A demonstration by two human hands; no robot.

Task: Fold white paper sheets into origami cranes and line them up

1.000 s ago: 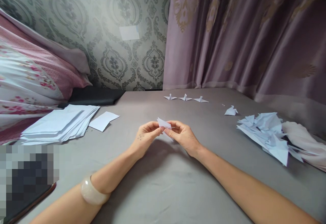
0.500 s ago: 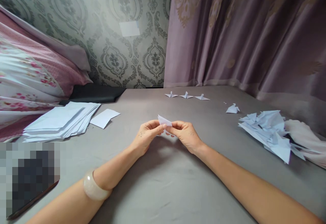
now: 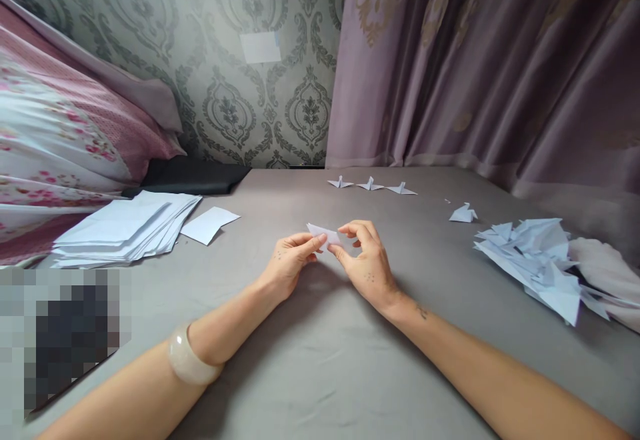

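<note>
A small white folded paper (image 3: 324, 232) is held up between both hands above the grey surface. My left hand (image 3: 289, 261) pinches its left part, thumb in front and fingers curled behind; a pale bangle (image 3: 189, 359) circles that wrist. At the paper's right end is my right hand (image 3: 369, 263), its thumb along the lower edge and its index finger bent over near the upper corner. The right hand's other fingers are curled and partly hidden. Beyond the hands, several folded paper birds stand, such as this crane (image 3: 371, 185) in a row of three.
On the left lie a stack of white paper (image 3: 117, 230), a loose creased sheet (image 3: 209, 225) and a black item (image 3: 195, 177). One paper bird (image 3: 464, 213) stands at the right, near a pile of folded paper (image 3: 537, 260). A curtain (image 3: 450, 80) hangs behind.
My right hand has lifted and opened its grip somewhat, its index finger rising from the paper's right side. The left hand keeps hold. The whole view has shifted slightly.
</note>
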